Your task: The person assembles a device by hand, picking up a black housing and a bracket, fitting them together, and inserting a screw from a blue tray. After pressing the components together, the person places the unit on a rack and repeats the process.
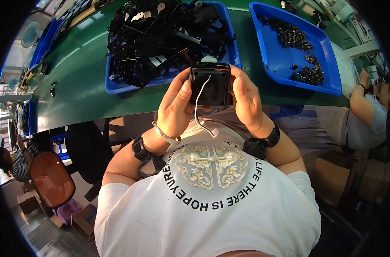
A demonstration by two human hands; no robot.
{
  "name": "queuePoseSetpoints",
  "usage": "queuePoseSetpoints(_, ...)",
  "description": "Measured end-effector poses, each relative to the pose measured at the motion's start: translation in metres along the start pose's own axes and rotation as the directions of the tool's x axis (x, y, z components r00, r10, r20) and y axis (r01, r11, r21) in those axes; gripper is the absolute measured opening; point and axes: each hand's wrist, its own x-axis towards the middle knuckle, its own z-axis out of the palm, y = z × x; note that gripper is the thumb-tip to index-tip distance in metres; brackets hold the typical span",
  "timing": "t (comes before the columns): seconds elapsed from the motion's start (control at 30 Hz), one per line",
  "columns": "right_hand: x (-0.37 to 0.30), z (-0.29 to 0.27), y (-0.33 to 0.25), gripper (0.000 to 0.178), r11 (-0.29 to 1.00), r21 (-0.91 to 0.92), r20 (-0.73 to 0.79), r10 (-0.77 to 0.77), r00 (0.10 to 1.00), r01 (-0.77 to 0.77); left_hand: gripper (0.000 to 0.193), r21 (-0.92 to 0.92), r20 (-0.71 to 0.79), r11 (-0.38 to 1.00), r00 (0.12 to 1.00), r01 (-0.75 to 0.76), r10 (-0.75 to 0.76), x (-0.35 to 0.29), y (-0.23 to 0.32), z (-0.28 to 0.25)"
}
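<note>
Between my two hands is a black, box-shaped plastic device, held near the table's front edge. A thin white cable comes out of its upper face and hangs down toward my shirt, ending in a small pale tip. My left hand grips the device's left side, thumb along the edge. On the opposite side, my right hand holds it with the thumb upright. The fingers beneath the device are mostly hidden.
Just beyond my hands, a blue tray is heaped with black and silver metal brackets. Another blue tray at the right holds small dark parts. Both stand on a green table. A co-worker sits at far right; an orange-backed chair is lower left.
</note>
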Motion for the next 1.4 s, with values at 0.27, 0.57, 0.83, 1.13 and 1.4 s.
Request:
queuePoseSetpoints(0.27, 0.003, 0.014, 0.004, 0.035, 0.979, 0.194, -0.114, -0.043, 0.993, 0.065, 0.053, 0.212, 0.017, 0.969, 0.992, -0.126, 0.125, -0.007, -0.008, 0.002)
queuePoseSetpoints(0.57, 0.003, 0.011, -0.005, 0.037, 0.970, 0.226, -0.005, 0.090, 0.996, -0.086, 0.054, 0.012, 0.026, 0.995, 0.994, 0.103, -0.104, -0.001, 0.017, -0.004)
queuePoseSetpoints(0.83, 0.002, 0.004, 0.008, 0.040, 0.965, 0.236, -0.065, 0.132, 0.989, -0.113, 0.052, 0.278, 0.028, 0.960, 1.000, -0.013, 0.005, -0.003, 0.006, 0.001)
queuePoseSetpoints(1.13, 0.000, 0.009, -0.002, 0.038, 0.992, 0.126, -0.015, 0.023, 1.000, -0.021, 0.049, 0.045, -0.087, 0.996, 0.993, 0.079, -0.074, -0.002, 0.010, 0.003)
queuePoseSetpoints(1.4, 0.000, 0.008, 0.004, 0.038, 0.978, 0.206, -0.031, 0.044, 0.999, -0.036, 0.049, 0.162, -0.031, 0.987, 0.999, 0.020, -0.015, -0.002, 0.006, 0.000)
